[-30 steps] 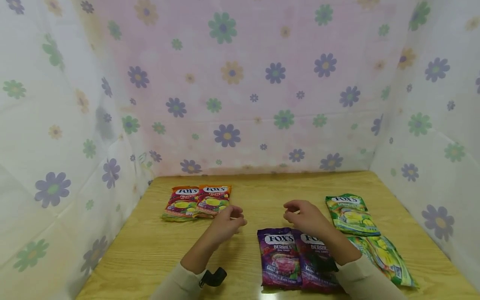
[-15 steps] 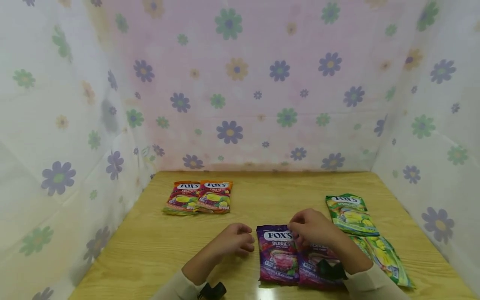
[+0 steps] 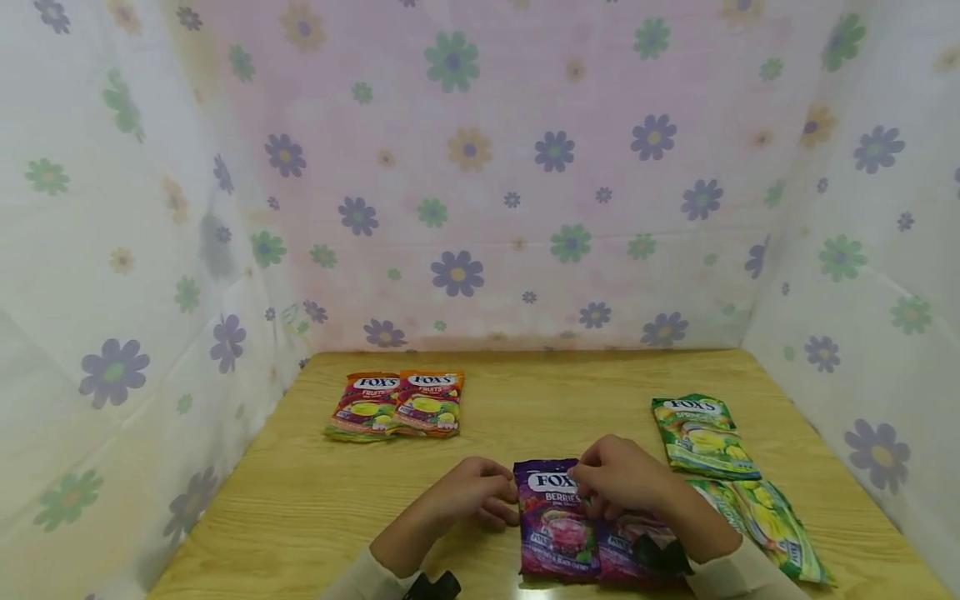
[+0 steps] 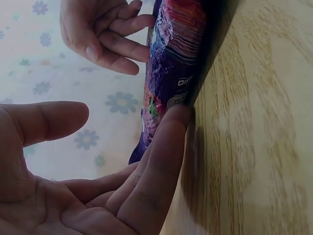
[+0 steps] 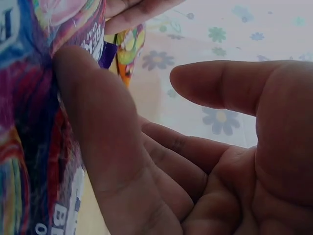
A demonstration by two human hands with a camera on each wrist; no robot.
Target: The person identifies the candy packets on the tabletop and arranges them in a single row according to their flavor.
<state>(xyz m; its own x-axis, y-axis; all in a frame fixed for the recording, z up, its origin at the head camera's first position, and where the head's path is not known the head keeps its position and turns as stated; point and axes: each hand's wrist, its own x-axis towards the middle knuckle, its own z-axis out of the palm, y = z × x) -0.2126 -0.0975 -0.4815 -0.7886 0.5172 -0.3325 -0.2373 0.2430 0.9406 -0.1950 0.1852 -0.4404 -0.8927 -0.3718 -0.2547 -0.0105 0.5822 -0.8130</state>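
Two purple packs of berry candy lie side by side near the front of the table: a left berry candy bag [image 3: 555, 533] and a right berry candy bag [image 3: 619, 557], partly covered by my right hand. Against the left bag's outer edge rest the extended fingers of my left hand [image 3: 471, 493]; its thumb stands apart in the left wrist view. My right hand [image 3: 628, 477] is over the two bags where they meet. One finger [image 5: 105, 117] touches the purple wrapping in the right wrist view, and the thumb is held away from it.
Two overlapping red-orange fruit candy bags [image 3: 429, 406] lie at the back left. Several green candy bags [image 3: 707, 439] lie on the right, some partly behind the right forearm. Flower-print cloth [image 3: 525, 167] encloses the wooden table [image 3: 315, 492] at the back and sides.
Both hands have come down from above the table to the purple bags. The left hand now touches the left bag's side, and the right hand has settled over the bags. The bags look unmoved.
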